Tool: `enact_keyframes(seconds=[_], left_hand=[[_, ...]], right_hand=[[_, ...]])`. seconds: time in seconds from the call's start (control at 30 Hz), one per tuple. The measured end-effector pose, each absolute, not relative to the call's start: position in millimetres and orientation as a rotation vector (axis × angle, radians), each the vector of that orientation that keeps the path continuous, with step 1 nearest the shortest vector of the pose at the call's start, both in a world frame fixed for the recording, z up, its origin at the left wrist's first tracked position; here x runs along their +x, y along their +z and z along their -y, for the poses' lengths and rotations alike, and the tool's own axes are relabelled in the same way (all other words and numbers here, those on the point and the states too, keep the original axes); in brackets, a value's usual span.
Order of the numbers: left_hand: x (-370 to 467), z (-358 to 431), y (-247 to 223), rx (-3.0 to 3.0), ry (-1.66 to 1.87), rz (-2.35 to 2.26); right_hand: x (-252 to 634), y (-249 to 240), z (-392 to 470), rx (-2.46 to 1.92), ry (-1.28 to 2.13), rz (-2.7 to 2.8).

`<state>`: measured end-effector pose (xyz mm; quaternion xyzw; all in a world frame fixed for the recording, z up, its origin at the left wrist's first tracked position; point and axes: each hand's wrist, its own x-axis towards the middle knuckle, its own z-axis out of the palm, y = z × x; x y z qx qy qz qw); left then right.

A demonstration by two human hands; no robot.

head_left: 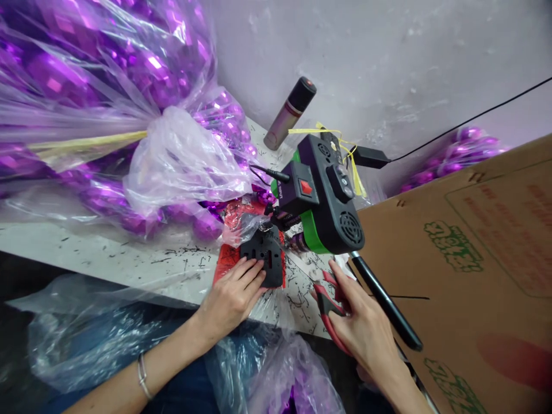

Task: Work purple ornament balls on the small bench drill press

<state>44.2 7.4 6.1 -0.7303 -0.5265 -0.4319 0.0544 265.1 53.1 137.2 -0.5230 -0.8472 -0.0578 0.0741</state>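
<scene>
My left hand [233, 293] lies with its fingers stretched flat on the near edge of a black slotted plate [272, 261]. Under that plate is a red sheet [224, 261]. My right hand [362, 316] is closed around the red and black handles of a pair of scissors [328, 313], their blades pointing up and left over the table. A black device with green bands [323, 195], a red switch and round grilles stands above the plate, hiding part of it. From its right side a black lever [386, 305] slopes down beside my right hand.
Clear bags of shiny purple balls [107, 86] fill the left. A spray can [290, 115] leans near the wall. Dark scraps litter the white table [181, 259]. A large cardboard box [466, 253] stands at the right, and a black cable [470, 121] crosses above it.
</scene>
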Motion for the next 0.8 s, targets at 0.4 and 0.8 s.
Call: enact_keyframes(seconds=[0.4,0.8], left_hand=[[44,-7,4,-2.228,-1.295,1.583],[45,-7,4,-2.213,-1.309,1.577]], right_hand=[[256,126,-60,-1.561,-0.042,2.572],[253,125,-62,-1.429,-0.183,2.578]])
